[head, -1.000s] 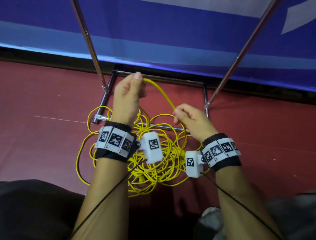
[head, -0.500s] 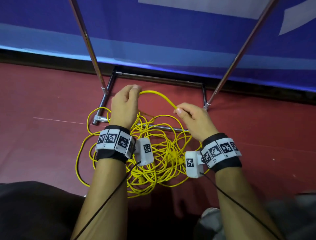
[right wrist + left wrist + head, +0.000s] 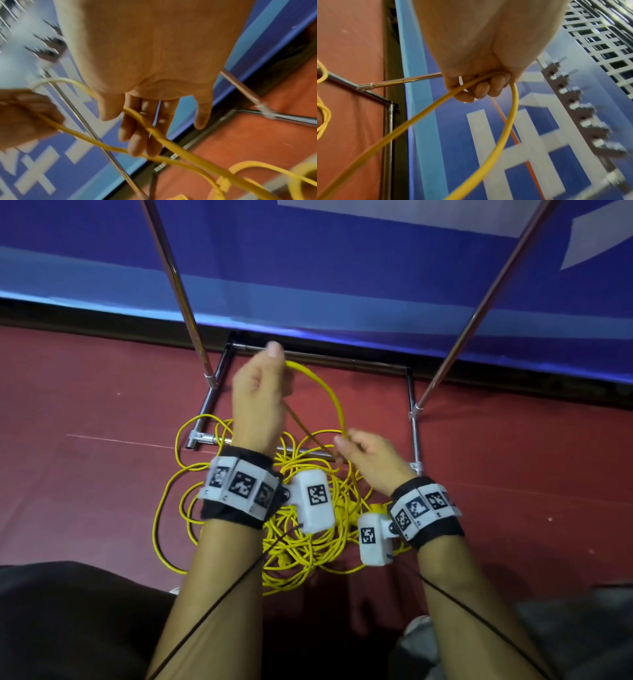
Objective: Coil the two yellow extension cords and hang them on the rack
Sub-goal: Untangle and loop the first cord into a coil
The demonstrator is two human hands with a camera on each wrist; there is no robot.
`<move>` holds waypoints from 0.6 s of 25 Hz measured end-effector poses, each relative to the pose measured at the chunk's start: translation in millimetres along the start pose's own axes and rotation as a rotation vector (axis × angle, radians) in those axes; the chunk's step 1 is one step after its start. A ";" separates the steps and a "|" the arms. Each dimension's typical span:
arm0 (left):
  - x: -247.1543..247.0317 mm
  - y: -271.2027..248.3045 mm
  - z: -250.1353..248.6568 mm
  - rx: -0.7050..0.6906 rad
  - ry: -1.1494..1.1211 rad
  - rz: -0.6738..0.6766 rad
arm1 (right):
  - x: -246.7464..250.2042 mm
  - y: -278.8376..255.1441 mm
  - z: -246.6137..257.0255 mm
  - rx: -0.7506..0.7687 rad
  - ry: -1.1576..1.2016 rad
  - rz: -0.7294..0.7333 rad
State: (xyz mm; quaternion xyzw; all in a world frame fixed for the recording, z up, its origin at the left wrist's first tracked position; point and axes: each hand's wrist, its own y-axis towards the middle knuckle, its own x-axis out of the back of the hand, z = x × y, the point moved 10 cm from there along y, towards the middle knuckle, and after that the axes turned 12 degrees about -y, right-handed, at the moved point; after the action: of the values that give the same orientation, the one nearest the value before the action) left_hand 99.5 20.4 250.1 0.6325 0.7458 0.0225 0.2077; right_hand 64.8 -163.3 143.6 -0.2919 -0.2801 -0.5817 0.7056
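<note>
Raised again, left hand [image 3: 258,402] clamps curled fingers [image 3: 482,88] on yellow cord [image 3: 330,395] before rack poles [image 3: 178,289]; right hand [image 3: 373,458] guides it, fingers loosely apart.

Two hands [image 3: 260,402] [image 3: 371,460]; one tangled yellow cord heap [image 3: 301,529], cords not separable; one rack [image 3: 412,440]; two wristbands [image 3: 239,487] [image 3: 424,508].

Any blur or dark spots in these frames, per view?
Head: mostly sharp, left hand slightly smeared, bottom of the frame in shadow. Left wrist: cord fairly sharp, rack hooks blurred. Right wrist: heavy motion blur on right hand and background.
</note>
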 end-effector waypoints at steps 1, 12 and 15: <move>17.3 5.4 1.4 0.002 -0.006 -0.087 | -16.5 -4.3 -14.3 -0.049 0.037 0.048; -2.1 -6.6 34.8 0.159 0.364 0.147 | 74.0 -5.1 61.1 0.153 -0.032 -0.392; -41.9 -22.5 32.6 0.148 0.283 0.299 | 85.0 -7.1 67.2 0.165 0.092 -0.449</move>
State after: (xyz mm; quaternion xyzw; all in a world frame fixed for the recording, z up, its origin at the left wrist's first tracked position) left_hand 94.3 -31.5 225.5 0.7400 0.6652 0.0869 0.0484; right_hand 68.2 -170.6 251.8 -0.1366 -0.3521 -0.7119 0.5921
